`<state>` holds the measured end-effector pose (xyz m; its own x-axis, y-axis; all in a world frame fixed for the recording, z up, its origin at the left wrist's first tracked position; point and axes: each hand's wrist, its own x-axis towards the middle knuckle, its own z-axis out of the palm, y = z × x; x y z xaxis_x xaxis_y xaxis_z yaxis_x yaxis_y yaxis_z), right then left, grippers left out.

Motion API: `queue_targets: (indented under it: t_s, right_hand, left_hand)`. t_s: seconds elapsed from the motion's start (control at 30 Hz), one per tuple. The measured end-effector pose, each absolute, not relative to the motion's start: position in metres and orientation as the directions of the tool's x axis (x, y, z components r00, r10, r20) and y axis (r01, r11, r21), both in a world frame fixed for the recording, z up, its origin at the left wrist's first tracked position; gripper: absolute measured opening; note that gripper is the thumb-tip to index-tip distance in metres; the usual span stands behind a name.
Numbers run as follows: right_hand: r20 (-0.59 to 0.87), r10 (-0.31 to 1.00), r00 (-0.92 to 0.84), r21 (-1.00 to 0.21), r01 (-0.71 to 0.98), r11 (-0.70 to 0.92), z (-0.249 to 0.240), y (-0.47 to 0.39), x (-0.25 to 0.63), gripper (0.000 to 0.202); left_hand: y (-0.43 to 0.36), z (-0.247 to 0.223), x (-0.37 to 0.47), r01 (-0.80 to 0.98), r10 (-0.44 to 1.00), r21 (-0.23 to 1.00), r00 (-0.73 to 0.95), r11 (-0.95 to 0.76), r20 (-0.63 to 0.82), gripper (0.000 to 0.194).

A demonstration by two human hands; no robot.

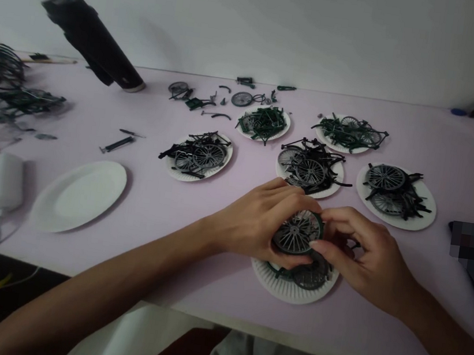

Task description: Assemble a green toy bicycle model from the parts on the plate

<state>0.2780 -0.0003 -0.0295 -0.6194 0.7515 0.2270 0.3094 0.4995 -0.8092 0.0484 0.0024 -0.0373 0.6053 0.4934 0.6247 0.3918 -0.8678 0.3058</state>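
The left hand [264,219] curls its fingers around one side of a spoked wheel [294,233], while the thumb and fingertips of the right hand [362,249] pinch the opposite edge, so both are grasping it. The wheel is tilted between them, just above a near plate [291,295]. Uneven pressure from the two grips could bend the thin rim or snap a spoke; a slipping fingertip could drop it onto the second wheel [312,272] directly beneath the fingers. It looks like hard plastic, grey spokes fanning from a round hub inside a dark green edge. The near plate seems light and paper-like, its rim fluted, so a knock from the fingers might tip it. Just beyond the fingers, a black heap [308,166] of angular frames and wheels overhangs its plate; a knuckle could snag those jutting ends and scatter them.
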Motion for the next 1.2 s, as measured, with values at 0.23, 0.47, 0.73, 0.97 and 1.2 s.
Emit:
queue_targets:
  t_s: [0.23, 0.47, 0.73, 0.97, 1.2]
  right_hand:
    - [0.301, 0.682, -0.666, -0.715, 0.316, 0.624, -0.022, 0.005, 0.285, 0.05]
    - [0.338, 0.638, -0.692, -0.619, 0.347, 0.704, -0.029, 0.008, 0.285, 0.054]
    - [0.334, 0.608, -0.72, -0.655, 0.286, 0.699, -0.03, 0.008, 0.281, 0.061]
    - [0.245, 0.683, -0.688, -0.77, 0.29, 0.568, -0.033, 0.009, 0.28, 0.057]
    - [0.309, 0.689, -0.656, -0.777, 0.244, 0.58, -0.036, 0.006, 0.278, 0.056]
  left_hand:
    - [0.004, -0.038, 0.049, 0.427, 0.481, 0.286, 0.471, -0.858, 0.74, 0.073]
    - [0.002, -0.037, 0.051, 0.456, 0.484, 0.26, 0.488, -0.851, 0.726, 0.074]
    - [0.002, -0.041, 0.05, 0.398, 0.487, 0.308, 0.512, -0.864, 0.707, 0.08]
    - [0.002, -0.043, 0.052, 0.413, 0.508, 0.318, 0.519, -0.853, 0.688, 0.078]
    - [0.001, -0.04, 0.053, 0.411, 0.48, 0.282, 0.536, -0.867, 0.695, 0.077]
